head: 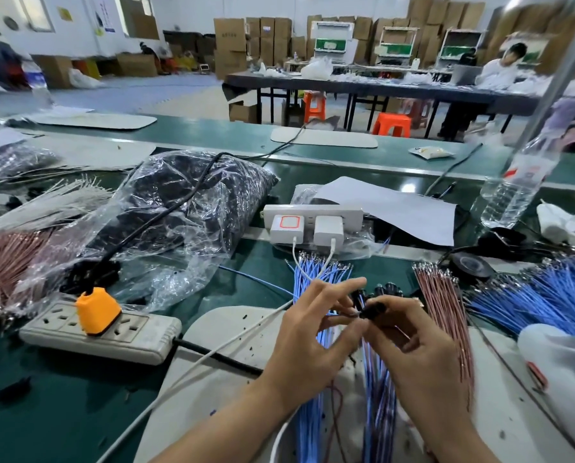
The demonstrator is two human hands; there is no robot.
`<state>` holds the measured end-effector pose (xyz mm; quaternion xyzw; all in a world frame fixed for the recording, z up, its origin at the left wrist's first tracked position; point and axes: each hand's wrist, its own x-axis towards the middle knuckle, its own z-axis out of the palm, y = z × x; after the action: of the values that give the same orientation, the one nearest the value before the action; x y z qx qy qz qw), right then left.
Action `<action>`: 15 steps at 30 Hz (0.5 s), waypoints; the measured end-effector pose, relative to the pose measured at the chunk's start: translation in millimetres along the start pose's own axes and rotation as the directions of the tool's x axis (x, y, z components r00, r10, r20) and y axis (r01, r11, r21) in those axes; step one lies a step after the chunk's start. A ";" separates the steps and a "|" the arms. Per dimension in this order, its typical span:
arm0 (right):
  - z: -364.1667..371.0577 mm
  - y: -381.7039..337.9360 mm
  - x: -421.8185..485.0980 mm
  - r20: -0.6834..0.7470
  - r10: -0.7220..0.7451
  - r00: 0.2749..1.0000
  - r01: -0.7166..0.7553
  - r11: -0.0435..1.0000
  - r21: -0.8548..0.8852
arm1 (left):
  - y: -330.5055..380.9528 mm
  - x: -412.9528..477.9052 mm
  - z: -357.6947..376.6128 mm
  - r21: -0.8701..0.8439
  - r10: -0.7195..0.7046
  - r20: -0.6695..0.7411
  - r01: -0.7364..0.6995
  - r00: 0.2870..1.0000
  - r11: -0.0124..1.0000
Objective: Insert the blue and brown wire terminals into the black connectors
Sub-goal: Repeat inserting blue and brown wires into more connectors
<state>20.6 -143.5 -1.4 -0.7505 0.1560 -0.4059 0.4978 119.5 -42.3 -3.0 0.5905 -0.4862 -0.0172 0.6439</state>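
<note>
Black connector (373, 309) sits pinched between the thumb and curled fingers of my right hand (419, 349). It is held just above the white mat (212, 329), between the loose blue wires (308, 279) and the brown wires (441, 302). My left hand (313, 332) closes on the connector's mouth with thumb and forefinger narrowed. Blur hides whether they pinch a terminal, so I cannot tell. More black connectors (384, 290) lie just behind.

The main risk, as I judge it, is a terminal meeting the cavity crooked and bending instead of seating. Feeding blue where brown belongs is another, since both bundles lie so near. The white charger cables (296, 259) cross the blue wire ends and could snag a wire as I lift it.
</note>
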 end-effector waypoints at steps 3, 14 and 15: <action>0.8 -1.1 -0.8 0.029 0.022 0.999 -0.024 0.997 0.078 | 0.0 0.7 0.5 0.001 -0.007 0.010 0.007 1.000 1.000; 2.4 -3.4 -1.6 0.016 -0.010 1.000 0.010 1.000 -0.007 | -4.5 1.2 2.5 0.088 0.022 -0.048 -0.018 0.999 0.996; 2.3 -3.6 -2.0 0.016 0.002 1.000 -0.002 1.000 -0.021 | -4.2 1.2 2.7 0.066 0.021 -0.050 -0.018 0.999 0.998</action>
<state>20.5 -139.2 0.4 -0.7588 0.1572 -0.3978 0.4913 120.7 -46.3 -6.0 0.6069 -0.4758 0.0200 0.6363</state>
